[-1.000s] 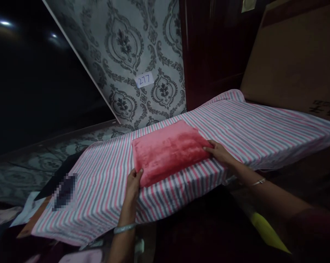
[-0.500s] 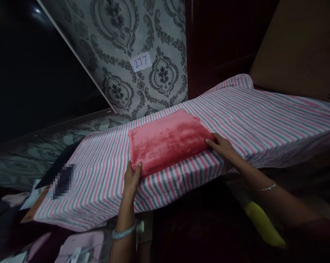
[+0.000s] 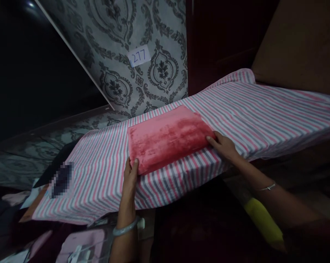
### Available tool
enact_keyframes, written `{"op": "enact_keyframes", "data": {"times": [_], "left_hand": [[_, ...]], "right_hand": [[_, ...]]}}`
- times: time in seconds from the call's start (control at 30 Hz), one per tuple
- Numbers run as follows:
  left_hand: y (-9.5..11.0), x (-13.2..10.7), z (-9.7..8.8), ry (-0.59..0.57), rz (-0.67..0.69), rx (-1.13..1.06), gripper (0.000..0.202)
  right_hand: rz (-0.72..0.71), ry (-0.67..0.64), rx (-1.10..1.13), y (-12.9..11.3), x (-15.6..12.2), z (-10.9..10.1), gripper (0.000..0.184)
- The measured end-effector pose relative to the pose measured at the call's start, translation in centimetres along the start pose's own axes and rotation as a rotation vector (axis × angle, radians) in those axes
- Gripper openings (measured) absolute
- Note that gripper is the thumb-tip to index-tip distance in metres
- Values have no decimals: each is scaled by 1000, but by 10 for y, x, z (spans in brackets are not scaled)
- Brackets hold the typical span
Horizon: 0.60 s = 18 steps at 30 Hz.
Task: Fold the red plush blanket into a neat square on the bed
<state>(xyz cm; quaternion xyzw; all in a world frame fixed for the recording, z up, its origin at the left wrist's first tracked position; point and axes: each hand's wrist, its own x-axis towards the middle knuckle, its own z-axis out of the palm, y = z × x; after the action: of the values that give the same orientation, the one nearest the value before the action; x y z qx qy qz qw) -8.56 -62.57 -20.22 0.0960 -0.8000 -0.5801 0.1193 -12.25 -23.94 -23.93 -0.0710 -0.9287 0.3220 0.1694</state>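
A rectangular piece of red plush cloth point(image 3: 170, 137) lies flat on a striped cloth point(image 3: 99, 160), its pile lighter at the far side and darker toward me. Whether it is folded or a cover is hard to tell. At its near left corner, my left hand point(image 3: 130, 173) grips the edge, thumb on top and fingers partly hidden at the side. My right hand point(image 3: 223, 145) pinches the near right corner the same way, thumb over the plush and the other fingers at or under the edge.
The striped cloth covers a long table along a patterned wall point(image 3: 165, 69) bearing a paper marked 277 point(image 3: 139, 55). A dark screen point(image 3: 44, 73) rises at the left. Below the table are a pink item point(image 3: 82, 243) at left and a yellow object point(image 3: 263, 221) at right.
The view has shifted slightly, so the table and cloth sit a little higher in the picture. Both hands keep their hold on the plush cloth's near corners.
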Motion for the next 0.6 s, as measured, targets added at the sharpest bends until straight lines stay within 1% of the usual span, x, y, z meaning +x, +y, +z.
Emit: {"op": "enact_keyframes", "data": {"times": [0.07, 0.13, 0.2, 0.23, 0.27, 0.3, 0.37, 0.43, 0.5, 0.6], "left_hand": [[2, 1, 2, -5, 67, 30, 69], [-1, 3, 0, 73, 151, 129, 68], [-7, 7, -8, 180, 195, 283, 64], [-11, 9, -12, 214, 198, 397, 61], [-14, 11, -18, 219, 191, 536, 59], [-17, 13, -22, 194, 176, 692, 58], [-21, 15, -30, 93, 132, 996, 57], [-21, 15, -35, 12, 107, 1200, 58], [-18, 13, -37, 0, 96, 1304, 58], [-14, 11, -37, 12, 75, 1391, 59]], "right_hand": [[-35, 23, 46, 5, 6, -4, 55], [-82, 73, 45, 18, 17, -13, 56], [-97, 125, -62, 39, 30, -27, 56], [-79, 128, -140, 52, 37, -35, 57], [-38, 106, -212, 65, 43, -43, 59], [15, 66, -267, 78, 48, -50, 61], [104, -21, -321, 102, 55, -62, 63], [136, -66, -329, 121, 59, -71, 62], [149, -71, -341, 134, 61, -75, 64], [159, -63, -379, 145, 64, -77, 67]]}}
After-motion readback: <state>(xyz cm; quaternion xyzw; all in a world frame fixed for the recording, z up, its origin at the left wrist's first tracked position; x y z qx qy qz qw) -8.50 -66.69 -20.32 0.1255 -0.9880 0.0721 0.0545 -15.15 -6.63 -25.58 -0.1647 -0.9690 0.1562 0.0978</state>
